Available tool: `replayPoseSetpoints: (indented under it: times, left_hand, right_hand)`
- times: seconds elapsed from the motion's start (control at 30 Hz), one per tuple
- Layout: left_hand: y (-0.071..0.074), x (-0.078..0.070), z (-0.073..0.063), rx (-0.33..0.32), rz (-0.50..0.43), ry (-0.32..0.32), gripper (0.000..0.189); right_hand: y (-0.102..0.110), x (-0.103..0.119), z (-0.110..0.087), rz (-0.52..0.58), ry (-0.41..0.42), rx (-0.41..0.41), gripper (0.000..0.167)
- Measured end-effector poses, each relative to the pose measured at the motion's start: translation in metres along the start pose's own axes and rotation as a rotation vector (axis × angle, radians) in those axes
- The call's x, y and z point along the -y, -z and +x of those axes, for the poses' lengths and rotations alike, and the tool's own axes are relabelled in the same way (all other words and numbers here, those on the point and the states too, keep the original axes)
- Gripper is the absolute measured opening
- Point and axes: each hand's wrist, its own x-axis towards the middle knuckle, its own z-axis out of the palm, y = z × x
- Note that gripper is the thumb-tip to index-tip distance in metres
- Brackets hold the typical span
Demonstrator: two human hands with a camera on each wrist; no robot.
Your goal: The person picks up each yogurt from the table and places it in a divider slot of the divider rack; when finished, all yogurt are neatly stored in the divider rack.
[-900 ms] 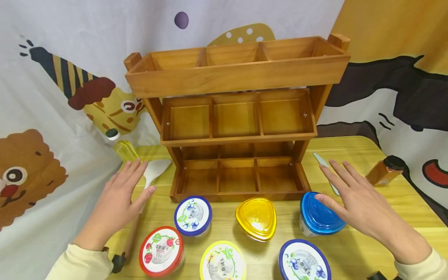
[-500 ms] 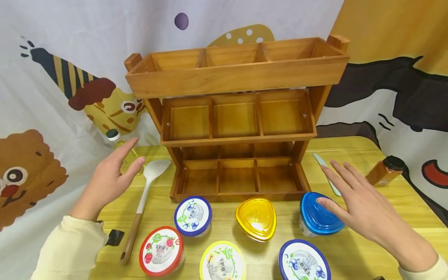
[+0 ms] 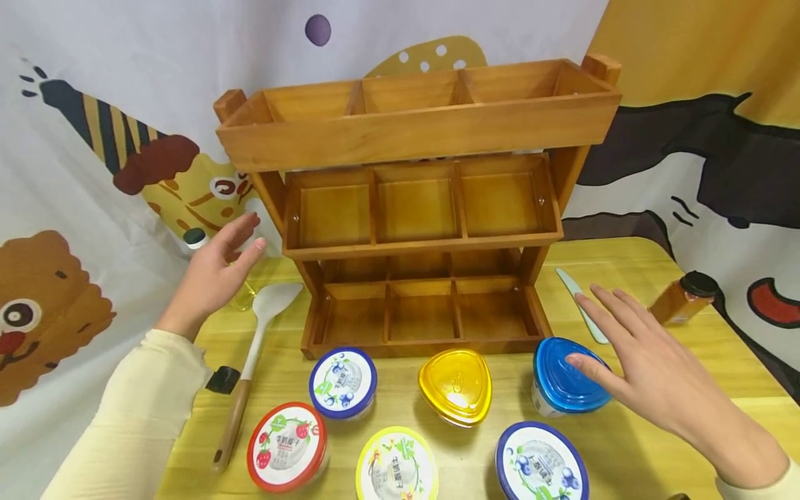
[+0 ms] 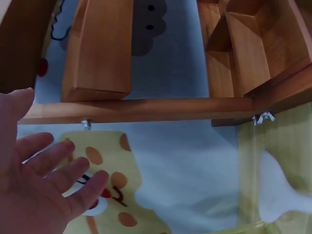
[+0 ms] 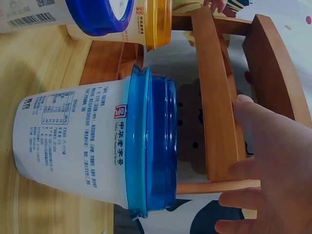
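My left hand (image 3: 209,278) is raised beside the left side of the wooden rack (image 3: 412,132), fingers loosely bent and holding nothing. It partly hides an oil bottle (image 3: 196,237) with a dark cap. In the left wrist view the left hand (image 4: 48,185) is apart from the rack's side bar (image 4: 165,109). My right hand (image 3: 656,368) hovers with spread fingers by the blue-lidded yogurt cup (image 3: 565,378), gripping nothing. The right wrist view shows that cup (image 5: 73,146) upright on the table, apart from the right hand (image 5: 278,161).
In front of the rack stand a gold-lidded cup (image 3: 456,385), two blueberry cups (image 3: 342,383) (image 3: 542,464), a strawberry cup (image 3: 287,446) and a yellow-rimmed cup (image 3: 398,467). A spatula (image 3: 256,347) lies left; a pale knife (image 3: 581,305) and an amber jar (image 3: 681,298) are right.
My left hand has turned onto its side and moved up and inward, from over the spatula toward the rack's left side. The right hand stays nearly still.
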Motion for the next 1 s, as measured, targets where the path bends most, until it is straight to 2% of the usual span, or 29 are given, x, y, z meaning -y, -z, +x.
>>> replayPoseSetpoints:
  times: [0.13,0.33,0.57,0.67,1.0]
  left_hand:
    - [-0.003,0.004,0.014,0.019,-0.118,0.061,0.065]
    - [-0.017,0.011,0.031,0.051,-0.264,0.137,0.075]
    - [-0.030,0.014,0.042,0.031,-0.401,0.151,0.073]
    - [-0.033,0.014,0.043,0.020,-0.421,0.160,0.069]
    - [-0.038,0.014,0.048,0.023,-0.394,0.158,0.061]
  right_hand:
    - [0.001,0.001,0.001,0.004,0.002,0.002,0.088]
    - [0.000,0.001,0.000,0.022,0.009,0.005,0.087]
    - [-0.003,0.001,-0.001,0.032,0.003,0.017,0.088]
    - [-0.004,0.000,-0.002,0.037,-0.001,0.018,0.087]
    - [-0.010,-0.002,-0.006,0.027,-0.026,0.039,0.087]
